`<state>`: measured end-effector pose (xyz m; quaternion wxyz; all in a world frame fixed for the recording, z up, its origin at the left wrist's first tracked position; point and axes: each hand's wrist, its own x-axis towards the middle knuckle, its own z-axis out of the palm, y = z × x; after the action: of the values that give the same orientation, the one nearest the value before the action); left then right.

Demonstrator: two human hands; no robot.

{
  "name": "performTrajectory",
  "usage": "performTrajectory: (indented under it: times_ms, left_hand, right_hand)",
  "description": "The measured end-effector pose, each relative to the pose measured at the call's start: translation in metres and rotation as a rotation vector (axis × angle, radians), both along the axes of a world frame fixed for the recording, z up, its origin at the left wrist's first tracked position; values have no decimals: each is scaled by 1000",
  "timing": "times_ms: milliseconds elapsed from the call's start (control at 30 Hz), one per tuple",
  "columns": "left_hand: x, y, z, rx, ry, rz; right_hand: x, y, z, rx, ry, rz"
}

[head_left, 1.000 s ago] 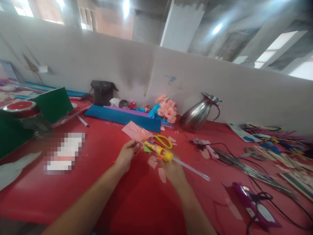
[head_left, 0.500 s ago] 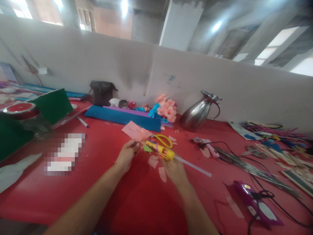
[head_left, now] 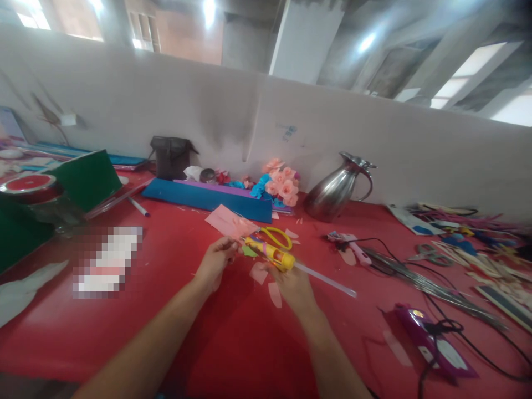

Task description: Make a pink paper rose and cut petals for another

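My right hand (head_left: 293,286) is closed round a yellow glue gun (head_left: 272,254) with a clear glue stick (head_left: 326,280) sticking out behind it toward the right. The gun's tip points left at a small piece pinched in the fingers of my left hand (head_left: 216,262), too small to name. A green scrap (head_left: 250,251) lies just under the tip. Pink paper petals (head_left: 260,273) lie on the red table (head_left: 233,338) between my hands. Yellow-handled scissors (head_left: 277,236) and a pink paper sheet (head_left: 230,222) sit just beyond.
A steel jug (head_left: 338,189), paper flowers (head_left: 282,185) and blue and purple paper rolls (head_left: 208,197) stand at the back. A pink glue gun (head_left: 353,247), wires (head_left: 419,280), grey scissors (head_left: 428,255) and a purple device (head_left: 434,343) lie to the right. Green card (head_left: 85,177) is at the left.
Almost nothing has moved. Both hands keep their hold, and the view has drifted slightly.
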<state>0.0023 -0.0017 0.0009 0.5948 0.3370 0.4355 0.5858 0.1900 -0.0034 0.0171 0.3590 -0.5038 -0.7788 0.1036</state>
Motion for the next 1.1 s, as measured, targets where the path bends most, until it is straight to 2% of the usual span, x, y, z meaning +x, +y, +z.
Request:
performTrajectory:
  times_ms: [200,433,933,1100]
  left_hand:
    - [0,1,-3,-1,4,-4]
    - [-1,1,-3,0,-10,-11]
    - [-2,2,-4,-15,-20,5]
    - [-2,2,-1,-2,2,10]
  right_hand:
    - [3,1,-3,-1,-11,-6]
    - [3,0,3,28,-33,-18]
    - [4,2,0,-102,99,-29]
    - [8,2,7,-148,182,-71]
